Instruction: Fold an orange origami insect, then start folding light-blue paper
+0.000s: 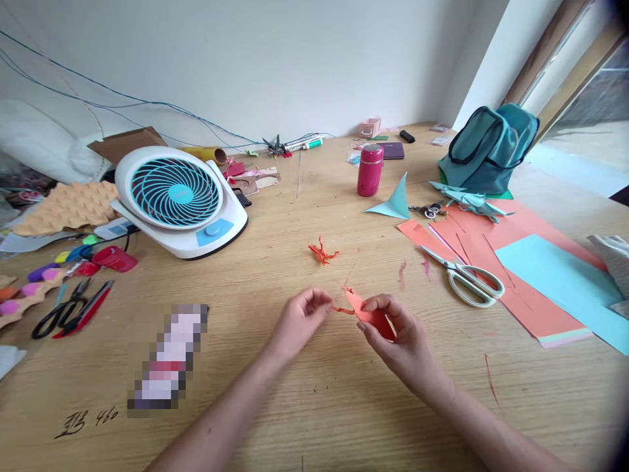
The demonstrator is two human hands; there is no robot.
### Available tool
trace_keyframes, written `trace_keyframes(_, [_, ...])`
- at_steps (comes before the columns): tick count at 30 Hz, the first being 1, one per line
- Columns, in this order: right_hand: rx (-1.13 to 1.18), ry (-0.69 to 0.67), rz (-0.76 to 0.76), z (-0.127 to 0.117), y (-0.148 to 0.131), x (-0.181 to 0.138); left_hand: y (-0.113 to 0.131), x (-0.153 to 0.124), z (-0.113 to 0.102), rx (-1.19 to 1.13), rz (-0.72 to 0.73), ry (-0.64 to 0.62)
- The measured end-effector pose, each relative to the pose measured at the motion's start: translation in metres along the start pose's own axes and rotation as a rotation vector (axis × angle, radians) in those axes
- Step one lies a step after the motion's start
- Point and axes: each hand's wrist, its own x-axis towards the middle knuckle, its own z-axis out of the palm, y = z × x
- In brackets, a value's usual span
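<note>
Between my hands is an orange folded paper figure [377, 319] with thin twisted strips at its left end. My right hand [400, 331] pinches its broad folded part between thumb and fingers. My left hand [305, 318] has its fingertips closed at the tip of one thin strip. Just beyond them on the table lies a small crumpled orange paper piece [322, 252] with thin legs. To the right, scissors [474, 283] with white handles rest with their blades on orange paper sheets [535, 308]. A light blue sheet [555, 262] overlaps those sheets.
A white and blue fan [181, 196] stands at the left. Black-handled scissors [61, 314] and a red cutter [88, 311] lie near a pixelated object [170, 357]. Farther back are a pink flask [370, 170], a folded teal paper [396, 200], keys [432, 211] and a teal bag [484, 154].
</note>
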Motion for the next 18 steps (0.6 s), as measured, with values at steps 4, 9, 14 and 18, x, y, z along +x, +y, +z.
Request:
trace_keyframes(4, [0.114,-0.034,0.082,-0.003,0.005,0.003,-0.005,0.062,-0.042,0.533,0.266,0.064])
trace_keyframes(9, [0.327,-0.039,0.155,-0.005,0.012,0.008,-0.013,0.129,-0.056,0.870,0.428,-0.178])
trace_keyframes(14, [0.491,-0.015,0.208,-0.009,0.011,0.015,-0.023,0.158,-0.054,1.012,0.509,-0.317])
trace_keyframes(18, [0.505,0.002,0.215,-0.012,0.011,0.018,-0.021,0.158,-0.056,0.974,0.530,-0.283])
